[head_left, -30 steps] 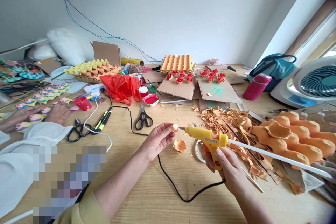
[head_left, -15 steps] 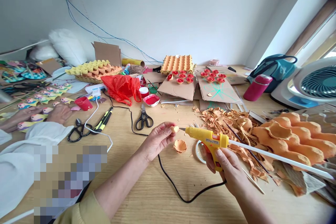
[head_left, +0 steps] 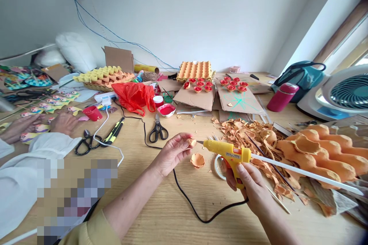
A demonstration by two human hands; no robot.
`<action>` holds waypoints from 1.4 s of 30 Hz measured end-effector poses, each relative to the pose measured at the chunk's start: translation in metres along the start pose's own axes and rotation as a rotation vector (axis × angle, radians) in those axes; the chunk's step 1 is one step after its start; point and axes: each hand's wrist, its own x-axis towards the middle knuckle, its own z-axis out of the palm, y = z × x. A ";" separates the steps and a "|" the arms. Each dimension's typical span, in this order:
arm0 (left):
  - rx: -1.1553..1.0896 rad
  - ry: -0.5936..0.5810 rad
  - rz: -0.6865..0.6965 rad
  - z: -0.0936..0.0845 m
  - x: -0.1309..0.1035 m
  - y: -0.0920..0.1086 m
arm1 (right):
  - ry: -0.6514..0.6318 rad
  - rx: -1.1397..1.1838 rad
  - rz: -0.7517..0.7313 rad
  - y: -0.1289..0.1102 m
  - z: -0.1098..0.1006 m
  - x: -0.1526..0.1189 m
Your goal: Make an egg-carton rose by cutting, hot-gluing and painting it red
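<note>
Between the thumb and fingers of my left hand point(head_left: 174, 154) is a small pale orange carton piece point(head_left: 191, 142). My right hand point(head_left: 249, 183) is wrapped round the handle of a yellow glue gun point(head_left: 227, 150), which points left with its metal nozzle close to the small piece; whether they touch I cannot tell. A long white glue stick point(head_left: 304, 173) sticks out of the gun's back. Just below the nozzle, an orange flower-shaped cup point(head_left: 197, 160) rests on the wooden table point(head_left: 161, 210). A roll of tape point(head_left: 220, 167) lies left of my right hand, partly hidden.
Orange scraps point(head_left: 247, 134) and egg trays point(head_left: 324, 153) lie at right. Red flowers stand on cardboard point(head_left: 198, 97) behind. Black scissors point(head_left: 158, 132) and a red bag point(head_left: 133, 97) are left of centre. Another person's hands point(head_left: 64, 123) work at far left. The gun's black cord point(head_left: 192, 208) loops in front.
The small piece in my left hand has turned slightly, and the nozzle stays beside it. The other person's hands have shifted a little. The whole view has moved very slightly.
</note>
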 end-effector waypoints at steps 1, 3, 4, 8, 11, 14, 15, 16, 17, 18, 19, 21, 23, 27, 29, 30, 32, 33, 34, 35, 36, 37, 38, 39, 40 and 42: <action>0.011 0.002 0.001 0.000 0.000 0.000 | -0.006 0.008 0.003 0.000 0.000 0.000; 0.028 0.008 0.005 0.001 -0.001 0.000 | -0.016 0.024 0.005 0.001 0.000 0.000; 0.034 0.013 0.007 0.002 -0.001 0.001 | -0.019 0.032 0.003 0.001 0.000 0.000; 0.066 0.021 0.035 0.005 -0.002 0.002 | -0.021 0.040 -0.002 0.002 0.000 0.001; 0.100 0.022 0.070 0.006 -0.002 0.002 | -0.020 0.035 -0.002 0.001 0.000 0.000; 0.143 0.027 0.093 0.006 -0.002 0.002 | -0.019 0.025 0.005 -0.001 0.000 0.000; 0.155 0.029 0.100 0.005 -0.002 0.001 | -0.021 0.021 0.008 -0.001 0.000 -0.001; 0.163 0.031 0.107 0.004 -0.002 0.001 | -0.024 0.017 0.010 -0.001 0.000 -0.001; 0.170 0.033 0.114 0.004 -0.001 0.001 | -0.028 0.016 0.012 -0.001 0.000 -0.001; 0.176 0.037 0.120 0.004 -0.001 0.001 | -0.031 0.014 0.012 -0.001 0.000 -0.001; 0.184 0.041 0.124 0.003 -0.001 0.001 | -0.035 0.013 0.011 -0.001 -0.001 0.000; 0.208 0.041 0.134 0.003 -0.001 0.001 | -0.032 0.008 0.006 0.000 -0.001 0.000; 0.239 0.031 0.149 0.003 -0.001 0.001 | -0.024 -0.008 0.005 -0.001 -0.001 0.000; 0.275 0.027 0.171 0.003 -0.001 0.000 | -0.035 -0.062 0.015 -0.001 -0.002 0.000; 0.278 0.036 0.176 0.002 -0.001 0.000 | -0.044 -0.072 0.013 -0.001 -0.002 0.000; 0.278 0.040 0.180 0.002 -0.001 0.000 | -0.041 -0.068 0.011 -0.001 -0.002 -0.001; 0.277 0.047 0.184 0.002 -0.001 0.001 | -0.032 -0.065 0.010 -0.001 -0.002 -0.001; 0.276 0.049 0.185 0.003 -0.001 0.001 | -0.032 -0.073 0.008 -0.001 -0.002 -0.001; 0.275 0.052 0.185 0.003 -0.001 0.001 | -0.038 -0.085 0.006 -0.001 -0.002 -0.001; 0.274 0.055 0.184 0.003 -0.001 0.002 | -0.044 -0.098 0.003 -0.001 -0.002 -0.001; 0.273 0.057 0.183 0.004 -0.002 0.002 | -0.046 -0.103 0.000 -0.001 -0.002 -0.001; 0.274 0.057 0.183 0.005 -0.002 0.002 | -0.040 -0.101 -0.004 -0.001 -0.002 0.000; 0.274 0.056 0.182 0.005 -0.002 0.002 | -0.027 -0.094 -0.007 -0.001 -0.002 0.000; 0.275 0.055 0.182 0.006 -0.002 0.003 | -0.014 -0.085 -0.006 -0.001 -0.002 0.000; 0.275 0.054 0.183 0.006 -0.002 0.003 | -0.005 -0.079 -0.003 -0.001 -0.002 0.000; 0.276 0.053 0.183 0.006 -0.002 0.003 | -0.003 -0.078 0.005 0.000 -0.002 0.000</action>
